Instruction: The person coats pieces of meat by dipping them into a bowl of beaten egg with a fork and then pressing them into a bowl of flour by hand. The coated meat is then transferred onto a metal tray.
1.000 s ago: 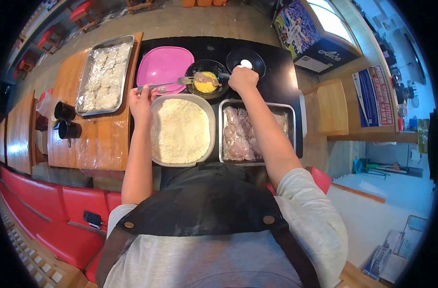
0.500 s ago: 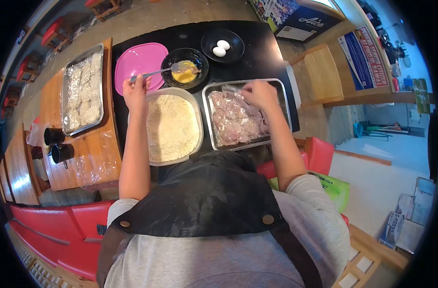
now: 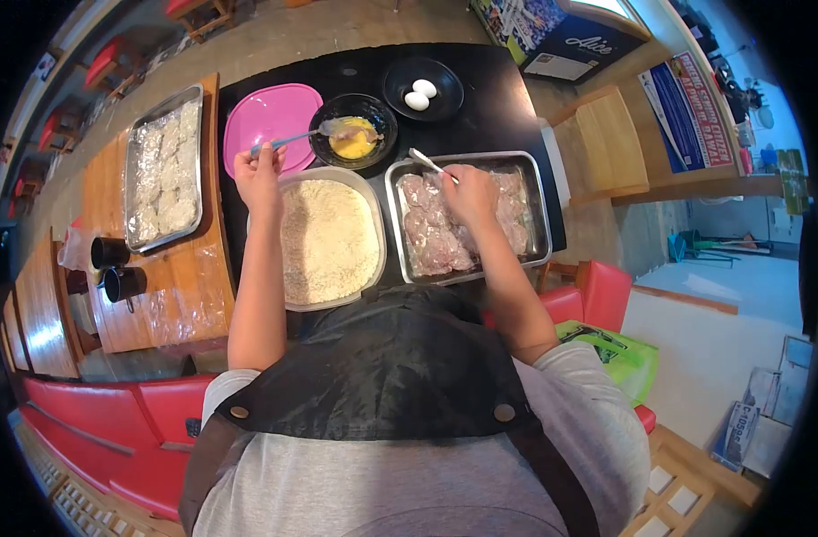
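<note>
My left hand (image 3: 260, 179) is closed around the handle of a fork (image 3: 292, 139). Its head reaches over the black bowl (image 3: 393, 143) of beaten yellow egg (image 3: 359, 141). In my right hand (image 3: 473, 192) is a slim silver-coloured utensil (image 3: 424, 161), one end pointing up and left past the tray's rim. That hand is low over pieces of raw, pinkish meat (image 3: 436, 237) in a metal tray (image 3: 546, 210). Between my forearms stands a pale plastic tub (image 3: 379, 224) of cream-coloured crumbs (image 3: 333, 237).
A pink lid (image 3: 256, 116) lies behind the tub. Two white eggs (image 3: 420, 94) rest in another black bowl (image 3: 449, 109). On the wooden table (image 3: 180, 295) at left are a wrapped tray of coated pieces (image 3: 164, 170) and two black mugs (image 3: 124, 284).
My right hand has moved left and nearer over the meat, and the silver utensil now points up and left. The fork stays over the egg bowl. The whole view has shifted slightly.
</note>
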The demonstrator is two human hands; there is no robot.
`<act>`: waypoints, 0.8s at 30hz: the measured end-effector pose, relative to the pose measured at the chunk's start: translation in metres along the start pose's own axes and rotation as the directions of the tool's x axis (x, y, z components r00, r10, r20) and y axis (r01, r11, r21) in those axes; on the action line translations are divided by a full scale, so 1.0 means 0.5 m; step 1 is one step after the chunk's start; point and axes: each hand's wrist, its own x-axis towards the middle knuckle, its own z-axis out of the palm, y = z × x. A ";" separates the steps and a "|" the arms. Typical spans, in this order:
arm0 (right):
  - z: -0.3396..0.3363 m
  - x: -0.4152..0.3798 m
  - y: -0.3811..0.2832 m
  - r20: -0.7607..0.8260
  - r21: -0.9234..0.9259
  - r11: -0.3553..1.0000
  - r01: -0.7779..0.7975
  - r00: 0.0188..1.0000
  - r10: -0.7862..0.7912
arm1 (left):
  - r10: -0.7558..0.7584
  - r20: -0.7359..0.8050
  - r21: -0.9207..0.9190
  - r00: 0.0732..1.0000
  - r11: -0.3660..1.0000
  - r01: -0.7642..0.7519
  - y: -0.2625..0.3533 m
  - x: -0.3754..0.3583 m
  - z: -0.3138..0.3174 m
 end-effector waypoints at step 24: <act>0.018 -0.070 0.065 -0.008 0.025 0.996 -0.087 0.996 0.087 | 0.317 0.695 0.389 0.645 0.589 -0.708 -0.048 -0.101 0.110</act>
